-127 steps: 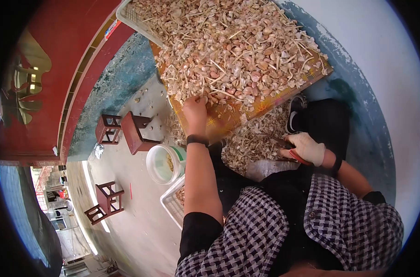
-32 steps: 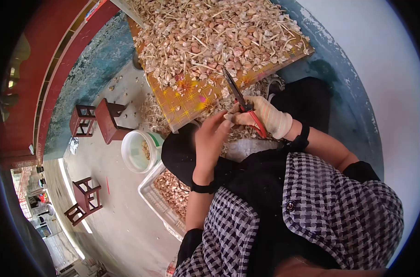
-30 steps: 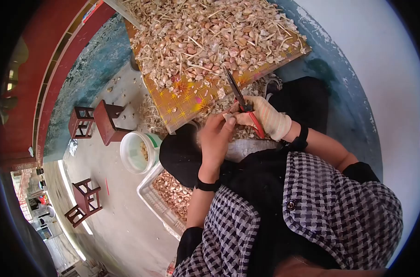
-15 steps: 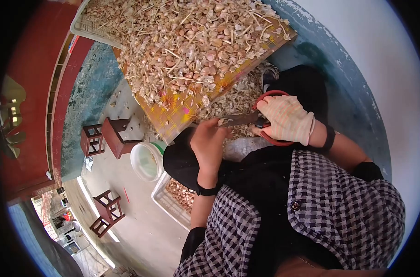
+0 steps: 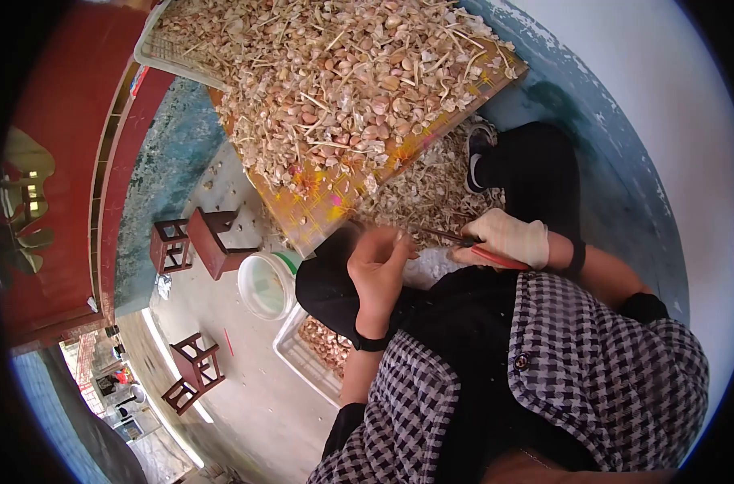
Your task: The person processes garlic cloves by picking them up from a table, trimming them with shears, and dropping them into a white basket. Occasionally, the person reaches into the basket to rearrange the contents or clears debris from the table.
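Observation:
My right hand (image 5: 508,236), in a pale striped glove, is closed round the red handles of a pair of scissors (image 5: 500,258). The dark blades point left toward my bare left hand (image 5: 379,262). Its thumb and fingers are pinched at the blade tips on a small pale piece that looks like a garlic clove (image 5: 398,236), mostly hidden by the fingertips. Beyond both hands, a large heap of garlic cloves (image 5: 359,81) with dry skins and stalks covers a yellow patterned board (image 5: 302,214).
Garlic skins and stalks (image 5: 435,189) litter the floor between my legs. On the left are a white bucket (image 5: 263,286), a white basket (image 5: 290,343) of cloves, and brown wooden stools (image 5: 193,363). A blue-and-white wall (image 5: 625,137) rises on the right.
The scissors have turned and their handles have come closer together. My right hand has dropped slightly toward my lap. My left hand has shifted a little right and down, and the view has tilted slightly.

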Tool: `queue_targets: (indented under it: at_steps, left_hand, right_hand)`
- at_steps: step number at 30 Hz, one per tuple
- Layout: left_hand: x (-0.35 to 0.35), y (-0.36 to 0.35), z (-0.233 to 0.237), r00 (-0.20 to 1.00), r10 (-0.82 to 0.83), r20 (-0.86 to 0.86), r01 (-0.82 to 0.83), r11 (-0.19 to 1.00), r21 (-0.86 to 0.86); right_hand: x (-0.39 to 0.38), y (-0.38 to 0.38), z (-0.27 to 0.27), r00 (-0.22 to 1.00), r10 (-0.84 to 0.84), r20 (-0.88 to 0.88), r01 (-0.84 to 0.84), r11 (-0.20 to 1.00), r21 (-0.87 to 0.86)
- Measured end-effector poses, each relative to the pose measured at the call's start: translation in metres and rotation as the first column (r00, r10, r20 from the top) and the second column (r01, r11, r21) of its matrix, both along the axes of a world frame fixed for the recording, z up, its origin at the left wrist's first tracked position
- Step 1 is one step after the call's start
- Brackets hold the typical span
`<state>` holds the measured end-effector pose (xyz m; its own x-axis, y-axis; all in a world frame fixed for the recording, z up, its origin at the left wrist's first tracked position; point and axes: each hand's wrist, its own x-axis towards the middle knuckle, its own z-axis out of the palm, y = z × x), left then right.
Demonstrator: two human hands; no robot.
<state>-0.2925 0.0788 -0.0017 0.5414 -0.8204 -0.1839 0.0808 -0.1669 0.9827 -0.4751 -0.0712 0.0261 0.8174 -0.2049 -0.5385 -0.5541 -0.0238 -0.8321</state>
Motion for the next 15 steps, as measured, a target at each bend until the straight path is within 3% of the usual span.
queue_targets:
  at_steps: [1, 2, 4, 6, 7, 9, 10, 11, 14, 15]
  left_hand:
    - [0.000, 0.004, -0.003, 0.996, -0.019, -0.092, 0.019, 1.000, -0.001]
    - [0.000, 0.008, -0.008, 0.982, -0.036, -0.183, 0.036, 0.999, -0.005]
    - [0.007, 0.008, -0.012, 0.932, -0.028, -0.361, 0.035, 0.999, 0.012]
    - [0.030, -0.009, -0.008, 0.846, 0.066, -0.528, -0.092, 0.995, -0.023]
    - [0.046, -0.024, -0.005, 0.787, 0.107, -0.607, -0.163, 0.986, -0.037]
    - [0.095, -0.046, -0.036, 0.910, 0.090, -0.405, -0.079, 0.996, 0.045]
    - [0.106, -0.067, -0.039, 0.999, 0.016, 0.038, -0.021, 0.989, 0.147]
    - [0.113, -0.085, -0.042, 0.880, -0.112, 0.461, -0.014, 0.965, 0.261]
    - [0.129, -0.111, -0.068, 0.594, -0.309, 0.743, 0.139, 0.949, 0.283]
    - [0.132, -0.114, -0.067, 0.607, -0.334, 0.721, 0.160, 0.940, 0.301]
  right_hand:
    - [-0.001, -0.003, 0.001, 0.999, -0.042, -0.004, 0.041, 0.973, 0.229]
    - [-0.008, -0.011, -0.009, 0.977, -0.025, 0.210, -0.045, 0.945, 0.325]
    - [-0.007, -0.011, -0.003, 0.960, -0.234, 0.152, 0.197, 0.955, 0.222]
    - [0.000, -0.020, -0.008, 0.941, -0.337, -0.027, 0.333, 0.913, 0.234]
    - [0.003, -0.027, -0.016, 0.950, -0.314, 0.004, 0.309, 0.937, 0.163]
    - [0.009, -0.040, -0.033, 0.965, -0.256, 0.060, 0.255, 0.967, 0.015]
    - [0.015, -0.046, -0.039, 0.966, -0.231, 0.117, 0.244, 0.962, -0.118]
    - [0.022, -0.053, -0.045, 0.944, -0.265, 0.195, 0.289, 0.951, -0.107]
    - [0.052, -0.076, -0.036, 0.919, -0.287, 0.271, 0.358, 0.895, -0.266]
    - [0.064, -0.087, -0.029, 0.935, -0.256, 0.247, 0.334, 0.872, -0.359]
